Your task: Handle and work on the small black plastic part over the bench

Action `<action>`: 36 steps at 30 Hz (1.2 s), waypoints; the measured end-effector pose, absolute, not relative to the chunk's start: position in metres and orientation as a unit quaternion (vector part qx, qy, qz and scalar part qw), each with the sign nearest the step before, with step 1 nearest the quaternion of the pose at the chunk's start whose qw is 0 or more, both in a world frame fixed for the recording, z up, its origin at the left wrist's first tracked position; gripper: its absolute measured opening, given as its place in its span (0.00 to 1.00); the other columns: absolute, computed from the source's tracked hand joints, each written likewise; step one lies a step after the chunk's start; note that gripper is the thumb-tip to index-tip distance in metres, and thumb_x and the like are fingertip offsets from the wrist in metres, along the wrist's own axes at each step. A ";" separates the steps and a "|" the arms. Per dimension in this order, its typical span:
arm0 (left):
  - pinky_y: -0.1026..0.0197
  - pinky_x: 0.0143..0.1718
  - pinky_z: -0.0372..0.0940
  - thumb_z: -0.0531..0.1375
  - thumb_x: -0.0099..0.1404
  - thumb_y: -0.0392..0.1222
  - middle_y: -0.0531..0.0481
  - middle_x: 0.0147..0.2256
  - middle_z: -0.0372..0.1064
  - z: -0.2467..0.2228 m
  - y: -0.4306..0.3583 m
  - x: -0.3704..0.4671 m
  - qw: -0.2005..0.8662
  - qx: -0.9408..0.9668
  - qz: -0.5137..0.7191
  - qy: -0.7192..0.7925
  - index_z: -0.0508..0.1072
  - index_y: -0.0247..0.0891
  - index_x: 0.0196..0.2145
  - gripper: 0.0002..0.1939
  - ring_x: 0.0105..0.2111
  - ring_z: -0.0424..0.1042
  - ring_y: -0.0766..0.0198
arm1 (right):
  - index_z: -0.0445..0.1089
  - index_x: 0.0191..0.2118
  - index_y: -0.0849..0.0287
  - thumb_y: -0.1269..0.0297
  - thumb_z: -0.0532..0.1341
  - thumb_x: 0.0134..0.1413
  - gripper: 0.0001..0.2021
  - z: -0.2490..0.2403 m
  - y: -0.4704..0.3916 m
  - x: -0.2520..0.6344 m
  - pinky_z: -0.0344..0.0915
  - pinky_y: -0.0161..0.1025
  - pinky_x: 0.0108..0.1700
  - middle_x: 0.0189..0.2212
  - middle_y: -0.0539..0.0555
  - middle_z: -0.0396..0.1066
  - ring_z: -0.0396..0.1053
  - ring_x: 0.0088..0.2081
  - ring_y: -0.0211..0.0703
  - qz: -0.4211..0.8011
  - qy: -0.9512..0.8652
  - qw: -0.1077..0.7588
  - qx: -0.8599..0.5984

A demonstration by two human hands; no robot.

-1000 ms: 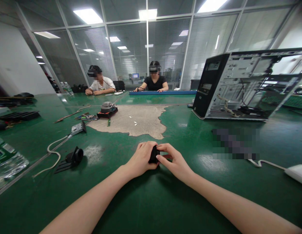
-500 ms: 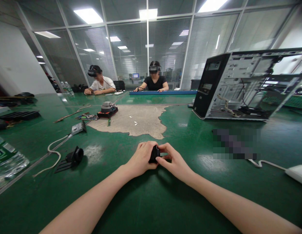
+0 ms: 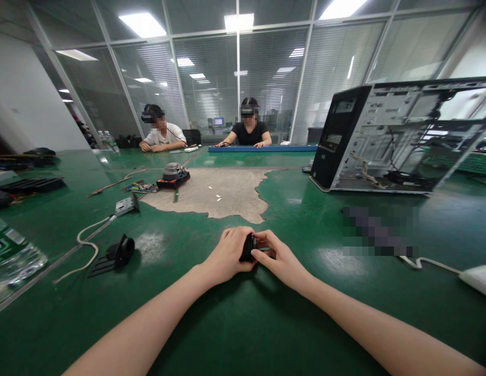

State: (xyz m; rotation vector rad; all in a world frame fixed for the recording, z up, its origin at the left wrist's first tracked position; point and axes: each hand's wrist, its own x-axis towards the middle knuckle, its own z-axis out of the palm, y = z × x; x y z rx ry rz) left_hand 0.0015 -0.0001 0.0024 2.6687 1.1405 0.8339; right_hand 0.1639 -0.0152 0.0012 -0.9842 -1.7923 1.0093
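Note:
A small black object (image 3: 248, 247) is held between my two hands, just above the green table (image 3: 235, 324). My left hand (image 3: 230, 251) wraps round its left side, with the thumb below. From the right, the fingertips and thumb of my right hand (image 3: 277, 253) pinch its edge. My fingers cover much of the object, so its full shape is hidden. A black plastic part with slats (image 3: 119, 253) lies to the left of my left hand.
An open computer case (image 3: 345, 136) stands at the right, near a blurred dark item (image 3: 378, 230). A metal bracket (image 3: 126, 204), a black-and-red part (image 3: 173, 177) and a water bottle (image 3: 15, 250) are at the left. Two people (image 3: 164, 133) sit across the table.
My right fingers have shifted very slightly on the black object. The person at the far left has drawn their hands a little to the right.

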 end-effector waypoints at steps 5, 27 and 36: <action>0.53 0.47 0.52 0.60 0.48 0.37 0.48 0.42 0.59 0.002 0.000 0.002 0.059 0.881 0.283 0.375 0.52 0.41 0.46 0.29 0.44 0.60 0.57 | 0.62 0.38 0.56 0.67 0.56 0.48 0.08 0.001 -0.017 0.164 0.67 0.37 0.38 0.39 0.53 0.61 0.63 0.42 0.40 0.354 -0.726 0.460 -0.368; 0.52 0.46 0.52 0.59 0.48 0.38 0.48 0.42 0.59 0.003 0.000 0.002 0.059 0.880 0.282 0.378 0.52 0.41 0.46 0.29 0.44 0.60 0.57 | 0.60 0.40 0.57 0.66 0.56 0.48 0.10 0.001 -0.016 0.163 0.67 0.37 0.36 0.39 0.53 0.63 0.64 0.42 0.41 0.386 -0.706 0.447 -0.391; 0.53 0.46 0.52 0.60 0.47 0.37 0.48 0.42 0.59 0.004 -0.001 0.002 0.062 0.881 0.279 0.377 0.52 0.41 0.45 0.28 0.43 0.60 0.58 | 0.60 0.38 0.57 0.65 0.56 0.48 0.09 0.001 -0.015 0.164 0.67 0.37 0.37 0.36 0.52 0.63 0.65 0.40 0.40 0.423 -0.698 0.432 -0.382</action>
